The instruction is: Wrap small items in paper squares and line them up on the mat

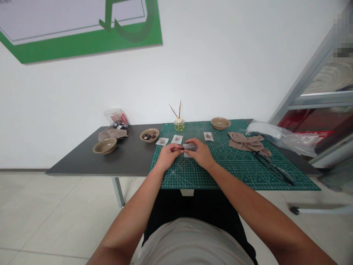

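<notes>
My right hand [202, 154] curls round a small grey, sheer-looking pouch [191, 147] and holds it just above the green cutting mat [173, 178]. From the other side my left hand [170, 154] is closed, its thumb and fingers pinched at the pouch's left end. Whatever lies inside the pouch is too small to tell. Under my right fingers a pale flat piece [188, 154] shows in part. Beyond my hands lie white square packets with dark, fuzzy middles: one packet [162, 141] at the left, another packet [177, 139] beside it, and a third packet [209, 136] to the right.
Left are a bowl [149, 135] of dark dried pieces, another bowl [104, 146], a brown cloth [118, 134] and a plastic bag [117, 117]. A reed diffuser [179, 124] and a bowl [220, 123] stand behind. Right lie a cloth [248, 142], black tongs-like tool [273, 167] and clear plastic [281, 138].
</notes>
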The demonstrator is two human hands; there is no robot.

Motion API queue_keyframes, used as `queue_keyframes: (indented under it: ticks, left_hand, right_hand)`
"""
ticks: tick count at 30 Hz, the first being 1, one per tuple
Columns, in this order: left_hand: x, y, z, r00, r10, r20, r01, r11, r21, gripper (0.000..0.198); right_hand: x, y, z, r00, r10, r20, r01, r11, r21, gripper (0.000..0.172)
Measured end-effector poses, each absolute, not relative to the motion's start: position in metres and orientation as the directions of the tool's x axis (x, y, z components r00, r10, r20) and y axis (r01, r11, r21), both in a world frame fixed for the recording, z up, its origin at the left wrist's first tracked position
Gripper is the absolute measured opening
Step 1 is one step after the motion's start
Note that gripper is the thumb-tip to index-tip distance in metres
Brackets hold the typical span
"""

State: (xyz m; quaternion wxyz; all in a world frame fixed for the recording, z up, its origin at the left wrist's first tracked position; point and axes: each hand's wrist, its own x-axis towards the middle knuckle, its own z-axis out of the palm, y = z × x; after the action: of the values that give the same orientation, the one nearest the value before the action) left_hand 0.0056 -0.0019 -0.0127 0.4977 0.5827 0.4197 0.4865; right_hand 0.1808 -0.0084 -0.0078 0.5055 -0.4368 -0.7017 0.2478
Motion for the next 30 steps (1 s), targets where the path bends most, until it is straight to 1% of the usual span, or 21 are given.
queue_keyframes:
  ticks: [3,6,9,11,14,16,18,19,22,24,27,29,30]
  left_hand:
    - [0.006,-0.001,-0.012,0.17,0.972,0.163,0.02,-0.169,0.985,0.027]
    - [0.007,0.0,-0.012,0.1,0.979,0.177,-0.02,-0.176,0.984,0.026]
    - [0.007,0.001,-0.011,0.033,0.987,0.158,-0.064,-0.155,0.986,0.028]
    - [0.008,0.001,-0.012,0.024,0.988,0.154,-0.088,-0.151,0.985,0.03]
    - [0.007,0.002,-0.014,0.045,0.985,0.167,-0.096,-0.162,0.982,0.031]
    - [0.007,0.003,-0.016,0.071,0.982,0.174,-0.073,-0.169,0.983,0.03]
    - [0.006,0.004,-0.017,0.097,0.978,0.186,-0.05,-0.182,0.982,0.03]
    - [0.006,0.004,-0.018,0.113,0.974,0.194,-0.043,-0.191,0.981,0.03]
    - [0.006,0.004,-0.02,0.16,0.963,0.215,-0.025,-0.214,0.977,0.028]
    - [0.006,0.004,-0.02,0.17,0.962,0.216,-0.006,-0.218,0.976,0.026]
    - [0.006,0.003,-0.018,0.154,0.96,0.232,0.066,-0.245,0.967,0.021]
    - [0.008,0.002,-0.017,0.145,0.947,0.287,0.205,-0.313,0.927,0.016]
    - [0.01,0.0,-0.016,0.155,0.931,0.329,0.296,-0.362,0.884,0.015]
  right_hand:
    - [0.181,-0.006,-0.011,-0.055,0.88,0.472,0.372,0.457,-0.808,0.029]
    - [0.181,-0.002,-0.015,0.036,0.9,0.435,0.373,0.391,-0.841,0.038]
    - [0.179,0.002,-0.019,0.0,0.927,0.376,0.392,0.346,-0.853,0.044]
    - [0.179,0.003,-0.02,-0.015,0.898,0.44,0.46,0.397,-0.794,0.047]
    - [0.179,0.001,-0.018,0.015,0.8,0.6,0.59,0.478,-0.651,0.053]
    - [0.18,-0.001,-0.017,-0.032,0.797,0.603,0.625,0.487,-0.611,0.043]
    - [0.179,-0.004,-0.015,-0.117,0.833,0.541,0.604,0.492,-0.627,0.03]
    - [0.178,-0.005,-0.014,-0.161,0.842,0.515,0.58,0.503,-0.641,0.028]
    - [0.176,-0.01,-0.011,-0.275,0.83,0.486,0.479,0.556,-0.679,0.033]
    - [0.175,-0.011,-0.011,-0.323,0.82,0.473,0.422,0.572,-0.703,0.032]
    - [0.177,-0.009,-0.014,-0.3,0.849,0.436,0.394,0.526,-0.754,0.024]
    - [0.179,-0.005,-0.016,-0.224,0.881,0.416,0.409,0.473,-0.78,0.021]
    - [0.181,-0.003,-0.017,-0.173,0.892,0.417,0.429,0.45,-0.784,0.021]
